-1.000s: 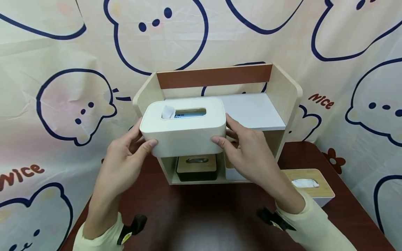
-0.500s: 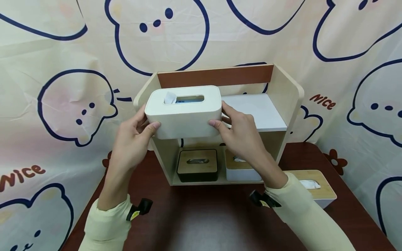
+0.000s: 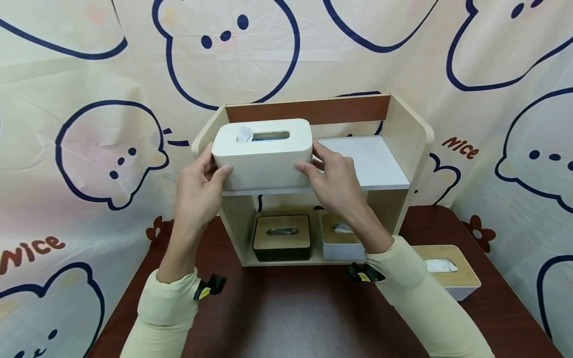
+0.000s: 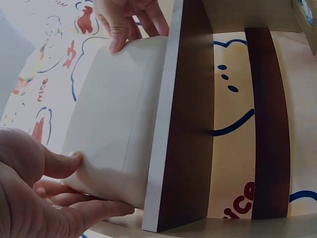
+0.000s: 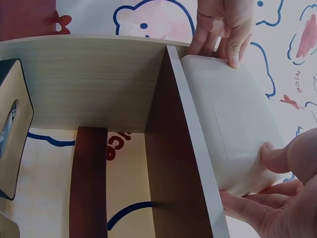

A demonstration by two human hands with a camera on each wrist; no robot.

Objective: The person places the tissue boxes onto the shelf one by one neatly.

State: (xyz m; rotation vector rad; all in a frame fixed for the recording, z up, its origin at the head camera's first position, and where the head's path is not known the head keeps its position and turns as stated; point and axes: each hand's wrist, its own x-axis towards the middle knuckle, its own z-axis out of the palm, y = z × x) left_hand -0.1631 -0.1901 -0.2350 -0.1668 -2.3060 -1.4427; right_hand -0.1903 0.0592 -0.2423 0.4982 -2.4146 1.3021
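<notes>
Now lowered onto wooden shelf's white top board (image 3: pixel 371 164), rounded cream plastic tissue box (image 3: pixel 261 151) clamped endwise between left hand (image 3: pixel 199 191) and right hand (image 3: pixel 337 181) for steadiness.

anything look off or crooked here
Nothing looks damaged or spilled. The white tissue box, held at its ends by the left hand and right hand, sits at the very front edge of the shelf, not pushed back. Another tissue box sits on the table, outside the shelf.
</notes>
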